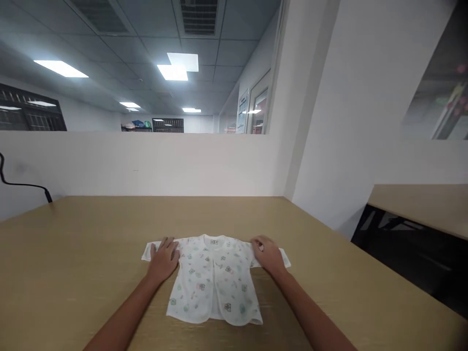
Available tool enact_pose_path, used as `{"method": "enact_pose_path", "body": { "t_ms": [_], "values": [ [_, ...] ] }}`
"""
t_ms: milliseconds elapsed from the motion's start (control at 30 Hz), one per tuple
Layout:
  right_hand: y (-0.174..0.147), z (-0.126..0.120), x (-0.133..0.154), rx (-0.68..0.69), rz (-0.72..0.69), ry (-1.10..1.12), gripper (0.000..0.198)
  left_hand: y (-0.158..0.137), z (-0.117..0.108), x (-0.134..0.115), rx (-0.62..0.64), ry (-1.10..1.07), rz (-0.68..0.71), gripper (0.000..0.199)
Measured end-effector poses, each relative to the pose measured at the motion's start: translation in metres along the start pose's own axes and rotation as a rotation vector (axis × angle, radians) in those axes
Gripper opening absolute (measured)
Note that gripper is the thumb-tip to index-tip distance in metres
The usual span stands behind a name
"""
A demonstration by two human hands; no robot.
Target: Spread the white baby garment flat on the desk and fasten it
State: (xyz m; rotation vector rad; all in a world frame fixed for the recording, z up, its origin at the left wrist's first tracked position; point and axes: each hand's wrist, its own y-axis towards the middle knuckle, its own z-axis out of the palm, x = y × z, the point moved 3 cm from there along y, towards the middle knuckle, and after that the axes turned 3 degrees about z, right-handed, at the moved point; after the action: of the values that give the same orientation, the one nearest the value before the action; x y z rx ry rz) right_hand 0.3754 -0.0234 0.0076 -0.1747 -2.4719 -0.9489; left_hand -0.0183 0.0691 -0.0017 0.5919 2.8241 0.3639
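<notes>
Here, beneath a lit ceiling (153, 19), our table (91, 239) meets a wall (175, 163) at its far edge. Well inward lies the shirt (197, 287), collar (204, 238) facing that edge, longest sleeve-to-sleeve. Our left hand (164, 258) lies open on one sleeve (146, 252); our right hand (268, 253) curls over the other, grip unclear.

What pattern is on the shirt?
The shirt is white with small scattered prints; the head view shows it best.
</notes>
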Motion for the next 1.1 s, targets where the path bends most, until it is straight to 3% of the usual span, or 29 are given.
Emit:
{"method": "enact_pose_path", "body": {
  "t_ms": [133,267,467,767,967,1100],
  "values": [
    [0.003,-0.012,-0.007,0.066,0.021,-0.001,0.032,-0.005,0.000,0.000,-0.007,0.029,0.046,0.053],
    [0.003,-0.017,-0.010,0.087,0.035,-0.012,0.030,-0.007,0.002,0.004,0.000,-0.054,0.003,0.055],
    [-0.002,-0.009,-0.008,0.144,0.033,0.043,0.031,-0.008,0.002,0.001,-0.042,-0.089,0.004,0.046],
    [-0.013,0.006,0.014,0.072,0.062,0.106,0.029,-0.004,-0.008,0.007,-0.183,-0.222,0.083,0.037],
    [-0.017,0.010,0.009,0.115,0.068,0.146,0.025,-0.013,-0.030,-0.013,-0.245,-0.409,0.192,0.037],
    [-0.015,0.009,0.004,0.087,0.081,0.213,0.027,-0.021,-0.059,-0.050,-0.356,-0.550,0.210,0.029]
  ]
}}
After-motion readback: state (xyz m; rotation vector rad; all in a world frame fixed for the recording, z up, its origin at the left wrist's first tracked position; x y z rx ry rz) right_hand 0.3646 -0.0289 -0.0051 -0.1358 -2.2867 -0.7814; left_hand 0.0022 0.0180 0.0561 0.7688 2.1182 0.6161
